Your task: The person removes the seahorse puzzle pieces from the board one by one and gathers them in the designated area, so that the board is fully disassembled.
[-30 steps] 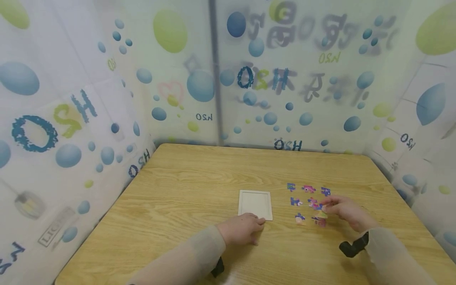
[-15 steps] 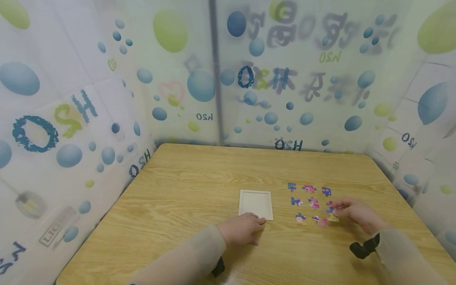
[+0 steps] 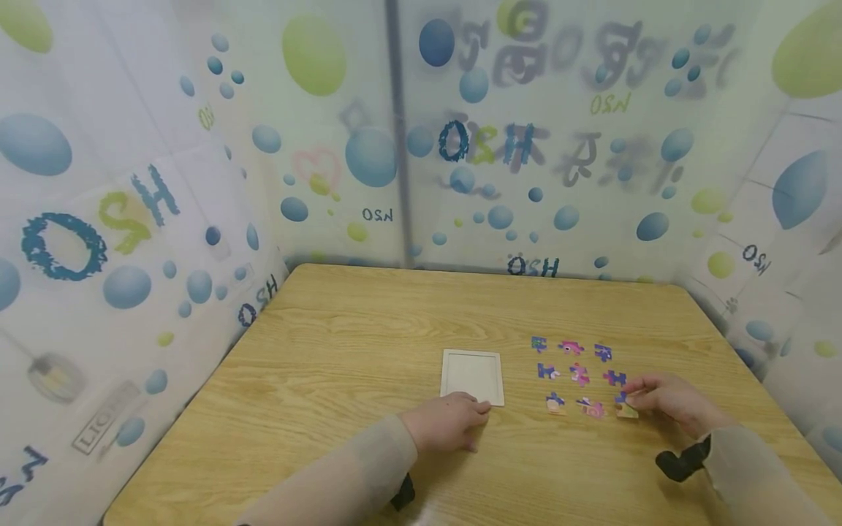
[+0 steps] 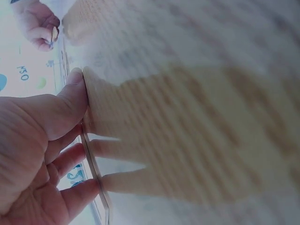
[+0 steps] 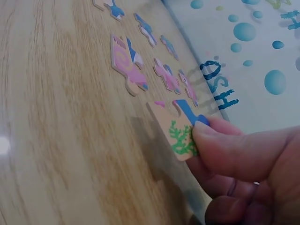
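My right hand (image 3: 680, 403) pinches a corner puzzle piece (image 5: 176, 129) between thumb and fingers, at the lower right of the puzzle set. Sandy beige with green seaweed and a blue part, the piece is lifted and tilted over the table in the right wrist view. My left hand (image 3: 446, 424) touches the near edge of a square, pale puzzle tray (image 3: 470, 374), its thumb and fingertips along that edge in the left wrist view. Beside the tray lie several loose pieces, among them a pink-and-blue piece (image 3: 615, 378) and a pink swirl piece (image 5: 124, 65).
The wooden table (image 3: 368, 314) has a light grain. Patterned curtains (image 3: 329, 183) with blue and green dots hang behind and on both sides. Several more pieces, such as a pink one with an eye (image 3: 571, 348), lie spaced apart in rows to the tray's right.
My right hand has moved right and slightly nearer with the corner piece, away from the pink swirl piece. A pink-and-blue piece now shows fully. My left hand has stayed at the tray.
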The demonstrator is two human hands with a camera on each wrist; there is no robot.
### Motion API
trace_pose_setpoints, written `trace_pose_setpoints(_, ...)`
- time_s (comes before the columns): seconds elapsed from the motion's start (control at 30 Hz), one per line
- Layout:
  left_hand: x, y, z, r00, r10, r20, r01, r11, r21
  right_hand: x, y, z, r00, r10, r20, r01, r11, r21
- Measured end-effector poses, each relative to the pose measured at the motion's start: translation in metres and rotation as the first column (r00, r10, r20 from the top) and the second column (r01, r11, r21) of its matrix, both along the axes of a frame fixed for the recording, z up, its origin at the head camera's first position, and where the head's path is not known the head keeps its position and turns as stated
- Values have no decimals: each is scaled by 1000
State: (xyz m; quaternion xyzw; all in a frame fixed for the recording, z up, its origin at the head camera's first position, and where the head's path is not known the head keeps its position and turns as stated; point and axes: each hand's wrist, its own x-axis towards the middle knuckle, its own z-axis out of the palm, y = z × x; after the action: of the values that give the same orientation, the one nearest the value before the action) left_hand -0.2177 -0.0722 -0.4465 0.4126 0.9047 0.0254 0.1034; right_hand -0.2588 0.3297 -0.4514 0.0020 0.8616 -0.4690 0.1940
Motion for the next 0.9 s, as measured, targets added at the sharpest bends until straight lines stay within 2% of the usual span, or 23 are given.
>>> trace_pose_setpoints(0.3, 0, 0, 0, 1000, -3, 0, 3, 1000, 5, 0, 2, -4, 1000, -1, -8, 1, 1000, 3)
trace_pose_setpoints(0.53, 0, 0, -1, 1000, -10, -10, 10, 1000, 3, 0, -1, -2, 999, 7, -51, -3, 996, 88)
trace_pose_setpoints(0.9, 1, 1, 2, 1000, -2, 4, 2, 1000, -5, 1, 1, -1, 999, 18, -44, -10, 983, 182)
